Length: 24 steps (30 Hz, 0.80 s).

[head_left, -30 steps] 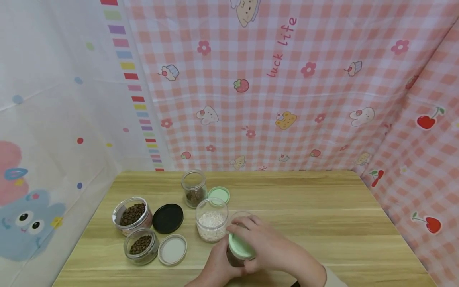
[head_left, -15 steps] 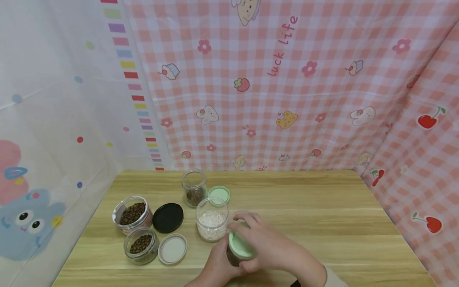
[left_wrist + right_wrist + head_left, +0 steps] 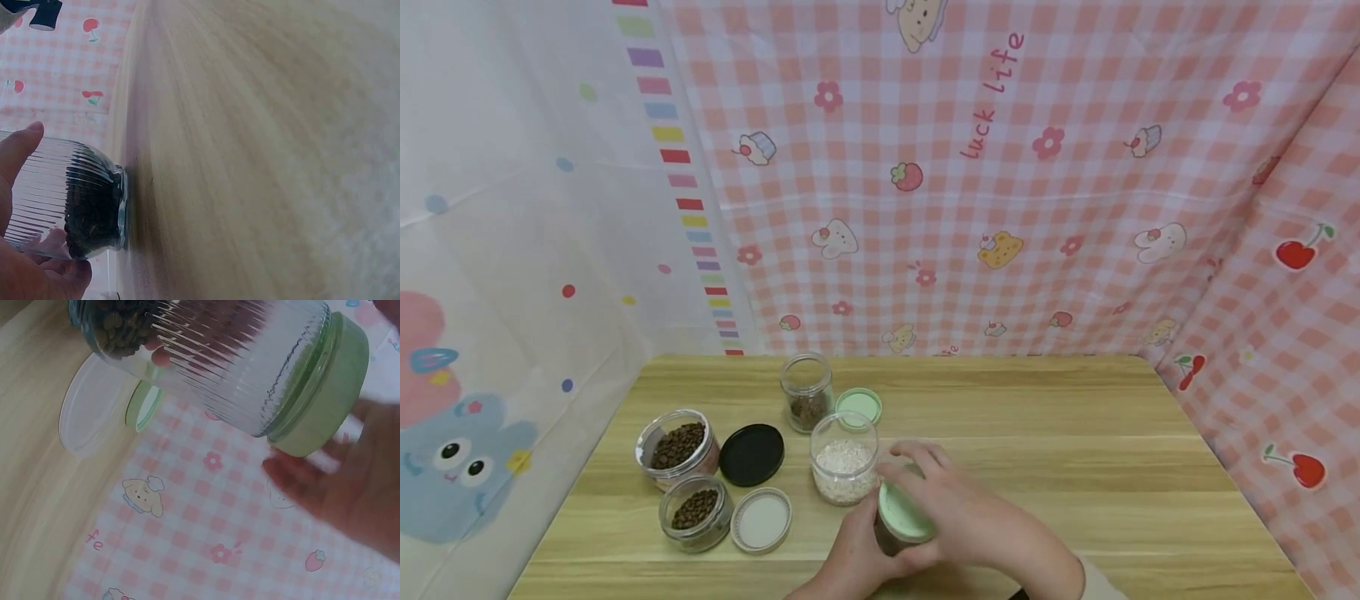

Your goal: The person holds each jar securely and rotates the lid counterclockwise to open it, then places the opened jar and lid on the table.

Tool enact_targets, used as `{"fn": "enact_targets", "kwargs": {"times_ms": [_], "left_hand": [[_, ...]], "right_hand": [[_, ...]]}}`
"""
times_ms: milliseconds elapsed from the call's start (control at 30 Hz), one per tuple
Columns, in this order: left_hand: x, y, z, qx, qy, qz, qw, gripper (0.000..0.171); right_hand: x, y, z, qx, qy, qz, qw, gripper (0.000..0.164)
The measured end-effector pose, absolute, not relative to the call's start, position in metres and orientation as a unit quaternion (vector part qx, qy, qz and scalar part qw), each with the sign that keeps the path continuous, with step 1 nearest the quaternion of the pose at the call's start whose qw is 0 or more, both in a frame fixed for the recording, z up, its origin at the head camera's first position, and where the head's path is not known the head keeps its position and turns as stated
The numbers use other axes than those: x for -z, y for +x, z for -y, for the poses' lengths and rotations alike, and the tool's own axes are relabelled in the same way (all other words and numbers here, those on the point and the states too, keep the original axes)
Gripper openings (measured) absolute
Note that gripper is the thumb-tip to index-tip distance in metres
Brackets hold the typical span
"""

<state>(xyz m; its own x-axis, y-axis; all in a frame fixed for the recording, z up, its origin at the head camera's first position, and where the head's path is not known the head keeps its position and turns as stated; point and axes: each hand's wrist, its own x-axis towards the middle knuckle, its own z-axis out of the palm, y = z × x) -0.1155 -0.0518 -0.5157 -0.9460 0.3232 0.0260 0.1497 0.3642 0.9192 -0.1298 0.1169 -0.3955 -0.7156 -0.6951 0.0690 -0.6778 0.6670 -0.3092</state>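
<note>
My left hand point(image 3: 853, 554) holds a clear ribbed jar point(image 3: 44, 194), thumb on one side and fingers on the other. The jar stands upright on the wooden table, with dark bean-like pieces point(image 3: 90, 209) in its bottom. On top of it is a light green lid point(image 3: 904, 510). My right hand point(image 3: 962, 517) grips this lid from above, its fingers and thumb spread around the rim. In the right wrist view, the lid point(image 3: 331, 394) sits at the jar's mouth with fingertips at its edge. Just left of the hands stands a clear jar of white flakes point(image 3: 842, 467).
Farther left are two open jars of coffee beans point(image 3: 679, 448) point(image 3: 695, 510), a black lid point(image 3: 752, 455) and a white lid point(image 3: 762, 521). A glass jar with brown contents point(image 3: 807, 400) and another green lid point(image 3: 859, 407) lie behind. A clear disc-shaped lid point(image 3: 90, 409) is on the table beyond.
My right hand's fingers have shifted slightly around the green lid, the upper fingers lifting a little off its far edge. The left hand and the jar stay in place.
</note>
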Motion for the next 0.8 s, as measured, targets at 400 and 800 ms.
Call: {"fn": "enact_targets", "kwargs": {"times_ms": [400, 800], "left_hand": [[0.5168, -0.1148, 0.0512, -0.537, 0.148, -0.827, 0.076, 0.083], [0.5160, -0.1140, 0.0512, -0.537, 0.144, -0.828, 0.076, 0.084]], "right_hand": [[0.3915, -0.1312, -0.1194, 0.172, -0.388, -0.905, 0.038, 0.075], [0.3931, -0.1314, -0.1198, 0.160, -0.389, -0.907, 0.026, 0.080]]}}
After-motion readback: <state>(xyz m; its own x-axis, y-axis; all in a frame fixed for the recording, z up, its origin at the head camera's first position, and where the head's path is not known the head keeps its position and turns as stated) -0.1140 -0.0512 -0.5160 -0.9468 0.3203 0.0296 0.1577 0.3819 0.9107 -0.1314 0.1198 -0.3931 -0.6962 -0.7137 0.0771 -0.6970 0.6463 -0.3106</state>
